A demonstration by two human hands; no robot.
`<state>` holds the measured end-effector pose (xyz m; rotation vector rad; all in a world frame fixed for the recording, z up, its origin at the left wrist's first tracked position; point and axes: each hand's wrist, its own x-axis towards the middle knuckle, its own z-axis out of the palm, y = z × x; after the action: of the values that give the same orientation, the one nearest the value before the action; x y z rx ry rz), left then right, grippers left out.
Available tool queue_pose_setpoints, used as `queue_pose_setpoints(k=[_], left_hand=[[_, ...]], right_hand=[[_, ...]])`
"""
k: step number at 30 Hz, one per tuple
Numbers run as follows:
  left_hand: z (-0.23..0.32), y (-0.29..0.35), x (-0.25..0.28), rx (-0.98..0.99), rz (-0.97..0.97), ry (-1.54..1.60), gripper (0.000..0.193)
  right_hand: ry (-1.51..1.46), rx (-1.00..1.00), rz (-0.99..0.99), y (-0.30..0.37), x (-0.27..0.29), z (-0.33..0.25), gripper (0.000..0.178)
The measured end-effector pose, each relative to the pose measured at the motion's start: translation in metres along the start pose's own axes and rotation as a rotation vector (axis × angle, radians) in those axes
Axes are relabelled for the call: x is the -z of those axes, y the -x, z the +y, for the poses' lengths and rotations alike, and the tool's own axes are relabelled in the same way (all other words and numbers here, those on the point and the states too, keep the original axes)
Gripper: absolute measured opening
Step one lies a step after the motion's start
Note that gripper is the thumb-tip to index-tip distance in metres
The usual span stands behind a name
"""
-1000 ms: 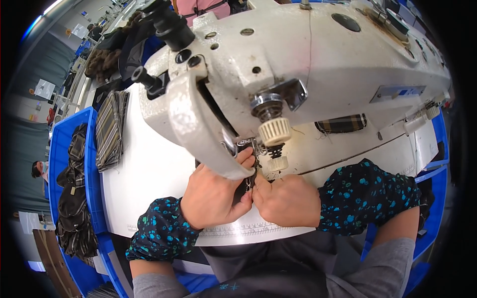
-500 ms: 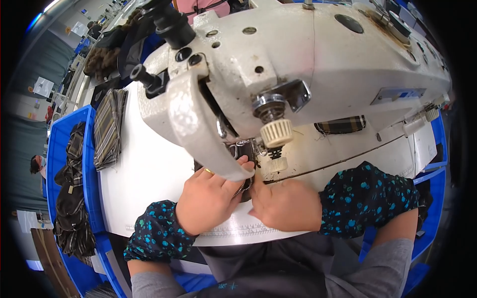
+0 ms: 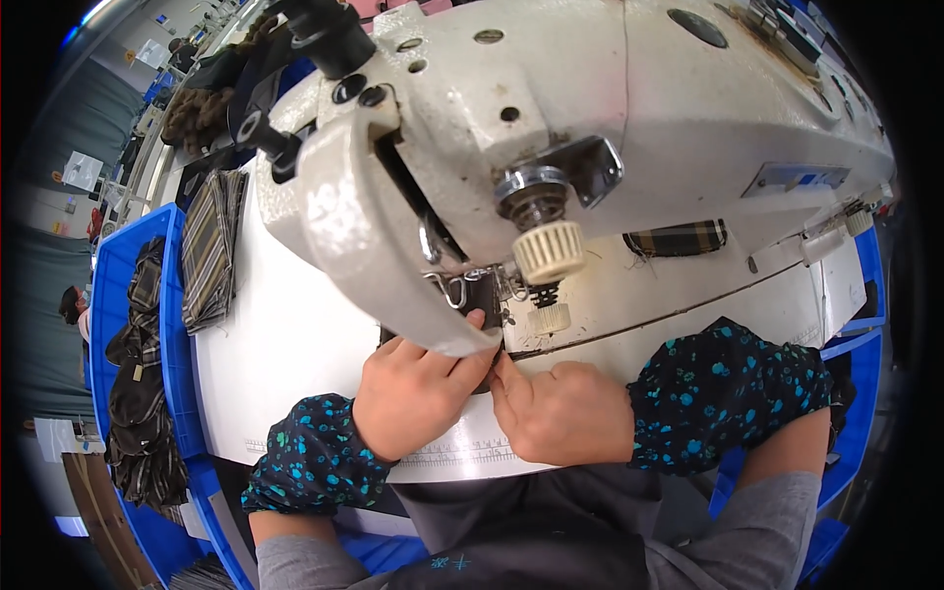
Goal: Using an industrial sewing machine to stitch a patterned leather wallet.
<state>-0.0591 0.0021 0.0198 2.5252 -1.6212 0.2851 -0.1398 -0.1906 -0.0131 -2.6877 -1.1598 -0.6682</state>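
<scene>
A big off-white sewing machine (image 3: pixel 590 118) fills the upper half of the head view. Under its head, my left hand (image 3: pixel 418 393) and my right hand (image 3: pixel 560 413) meet fingertip to fingertip on a small dark fabric piece (image 3: pixel 485 295) at the needle area. The machine's front hides most of that piece. Both forearms wear dark sleeve covers with turquoise spots. A cream knurled knob (image 3: pixel 548 251) hangs just above my right fingers.
The white table (image 3: pixel 285 344) has a ruler strip along its near edge. A stack of plaid fabric (image 3: pixel 211 246) lies at the left. A blue bin (image 3: pixel 133 374) holds more dark plaid pieces. A plaid scrap (image 3: pixel 678 238) lies under the machine arm.
Both hands have stayed at the needle area, shifting slightly. The camera has come closer and lower over the machine.
</scene>
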Motion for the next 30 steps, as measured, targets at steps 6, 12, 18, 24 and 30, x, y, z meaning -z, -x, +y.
queue_pose_setpoints(k=[6,12,18,24,30], left_hand=[[0.009,0.0,-0.003,0.063,0.013,0.031,0.047],[0.005,-0.005,-0.009,0.073,0.061,0.033,0.042],[-0.007,-0.02,-0.01,0.13,0.067,0.076,0.037],[-0.021,-0.021,-0.002,0.125,0.037,0.116,0.03],[-0.045,-0.006,-0.005,0.188,0.145,0.335,0.031]], right_hand=[[0.028,0.021,-0.126,-0.001,0.009,0.001,0.031],[0.044,-0.022,-0.031,-0.004,0.003,0.002,0.029],[0.136,-0.051,0.028,-0.006,-0.011,0.015,0.018],[0.102,-0.106,0.054,-0.007,-0.01,0.021,0.009],[0.056,-0.131,0.04,-0.008,-0.005,0.022,0.01]])
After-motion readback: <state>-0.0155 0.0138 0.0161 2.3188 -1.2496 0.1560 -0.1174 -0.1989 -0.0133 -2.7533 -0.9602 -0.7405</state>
